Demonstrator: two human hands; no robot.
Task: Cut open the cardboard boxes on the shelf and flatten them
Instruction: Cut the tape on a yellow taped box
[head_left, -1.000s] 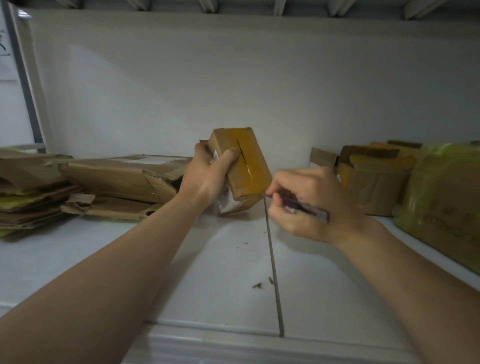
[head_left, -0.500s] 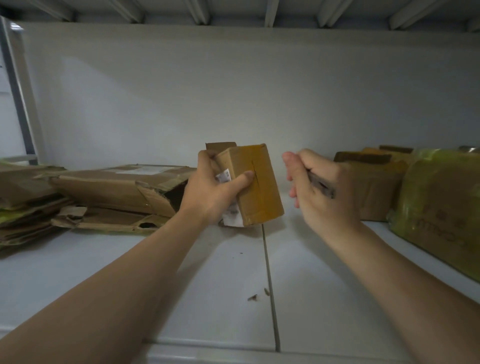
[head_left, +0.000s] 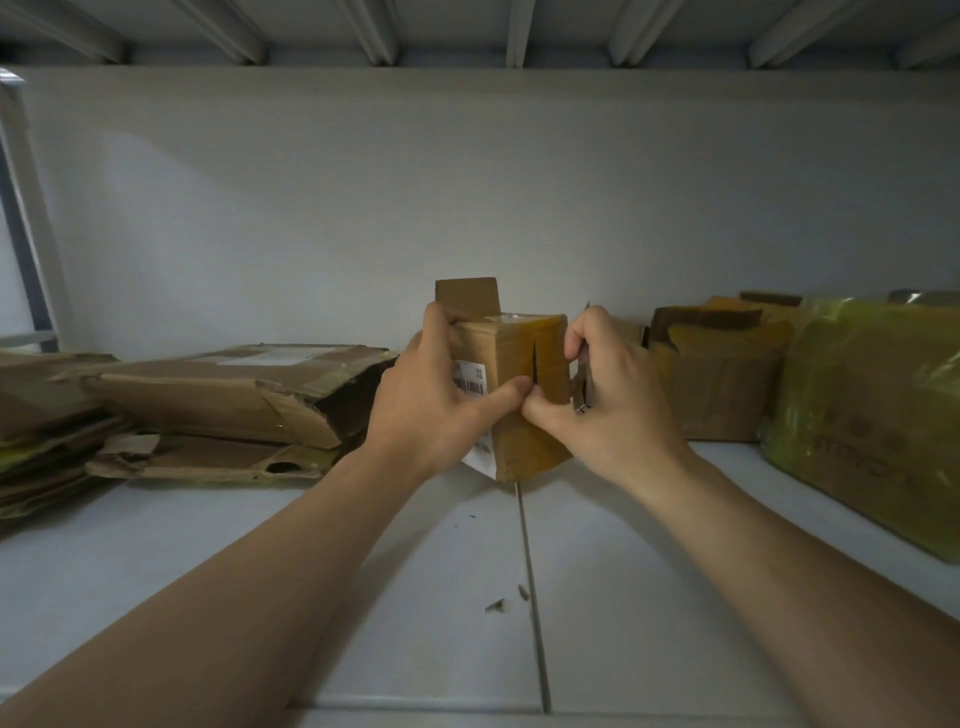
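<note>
Our left hand (head_left: 431, 400) grips the box (head_left: 519, 343), our right hand (head_left: 618, 400) the knife (head_left: 583, 395); thumbs at the slit (head_left: 533, 364), we should pry next

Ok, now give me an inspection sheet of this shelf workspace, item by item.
Surface: white shelf, with a seam running front to back.
Job's things: small box held upright, slit down its taped face, one top flap raised; cutter in the right grip; brown box and green-wrapped package at right, not flattened.
Clutter: flattened cardboard pile at left; cardboard scraps near the seam.
Grips: left grip holds the small box's left side; right grip holds the cutter, thumb at the slit.
Cables: nothing seen.
Surroundings: pale back wall; ribbed shelf overhead; upright post at far left.
</note>
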